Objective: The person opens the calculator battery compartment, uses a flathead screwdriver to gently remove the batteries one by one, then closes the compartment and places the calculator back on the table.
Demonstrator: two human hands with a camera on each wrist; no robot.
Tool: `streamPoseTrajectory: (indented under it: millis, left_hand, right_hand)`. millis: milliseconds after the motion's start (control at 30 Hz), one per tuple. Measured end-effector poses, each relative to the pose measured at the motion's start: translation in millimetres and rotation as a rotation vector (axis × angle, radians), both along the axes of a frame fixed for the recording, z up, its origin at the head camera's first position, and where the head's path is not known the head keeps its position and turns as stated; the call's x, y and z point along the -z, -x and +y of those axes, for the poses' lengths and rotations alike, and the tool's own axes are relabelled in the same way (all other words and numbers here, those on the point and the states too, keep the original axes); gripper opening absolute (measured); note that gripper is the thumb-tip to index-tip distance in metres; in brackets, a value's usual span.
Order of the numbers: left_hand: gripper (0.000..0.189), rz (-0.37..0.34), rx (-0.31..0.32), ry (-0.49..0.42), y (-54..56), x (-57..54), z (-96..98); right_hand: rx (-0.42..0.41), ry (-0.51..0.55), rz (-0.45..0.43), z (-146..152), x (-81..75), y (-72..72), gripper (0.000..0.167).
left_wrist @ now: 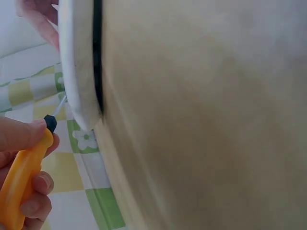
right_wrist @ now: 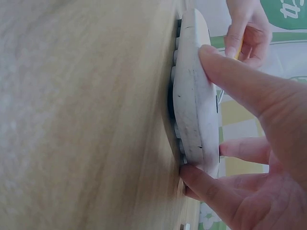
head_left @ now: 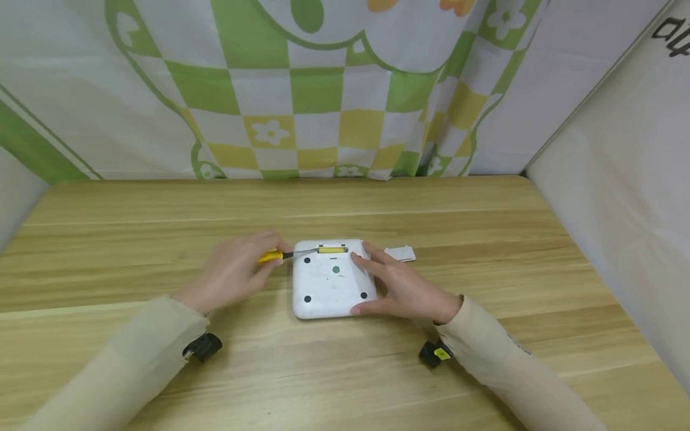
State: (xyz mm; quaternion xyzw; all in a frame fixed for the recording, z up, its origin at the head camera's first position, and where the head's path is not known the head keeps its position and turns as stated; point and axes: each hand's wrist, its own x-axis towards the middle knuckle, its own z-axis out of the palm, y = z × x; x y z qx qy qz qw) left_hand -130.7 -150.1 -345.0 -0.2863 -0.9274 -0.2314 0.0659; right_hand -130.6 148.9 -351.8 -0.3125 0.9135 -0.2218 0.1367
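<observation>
A white calculator (head_left: 329,287) lies face down on the table, keys showing under its edge in the right wrist view. A yellow battery (head_left: 332,250) sits in its uncovered slot near the far edge. My left hand (head_left: 234,266) grips a screwdriver (left_wrist: 24,177) by its yellow handle. Its thin metal shaft reaches over the calculator's left edge, the tip right at the battery's left end. My right hand (head_left: 404,290) holds the calculator from the right, thumb (right_wrist: 230,72) on the near edge and fingers at the far right corner, one fingertip beside the slot.
A small white battery cover (head_left: 401,254) lies on the wooden table (head_left: 345,383) just right of the calculator. Behind the table's far edge hangs a green, yellow and white checked curtain (head_left: 318,90). A white wall panel (head_left: 620,179) borders the right side.
</observation>
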Motion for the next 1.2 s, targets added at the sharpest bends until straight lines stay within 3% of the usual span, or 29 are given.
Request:
streamPoseTrajectory:
  millis: [267, 500, 633, 800, 1200]
  left_hand:
    - [0.024, -0.012, -0.024, -0.063, -3.5, 9.1, -2.1]
    - [0.022, -0.010, -0.032, -0.056, -6.1, 8.0, -0.8]
    - [0.022, -0.008, -0.034, -0.024, -6.8, 2.9, 1.3]
    - [0.023, 0.050, -0.003, 0.039, -4.8, -5.7, 3.9]
    - [0.020, 0.096, 0.043, 0.219, 2.2, -34.8, 18.3]
  right_hand:
    - [0.004, 0.003, -0.005, 0, 0.1, 0.1, 0.092]
    - [0.001, 0.010, -0.016, 0, 1.0, 0.4, 0.091]
    - [0.003, 0.005, -0.019, 0, 0.9, 0.7, 0.091]
    - [0.005, 0.003, -0.023, 0, 0.7, 0.4, 0.092]
    - [-0.002, 0.017, -0.024, 1, 0.3, 0.3, 0.091]
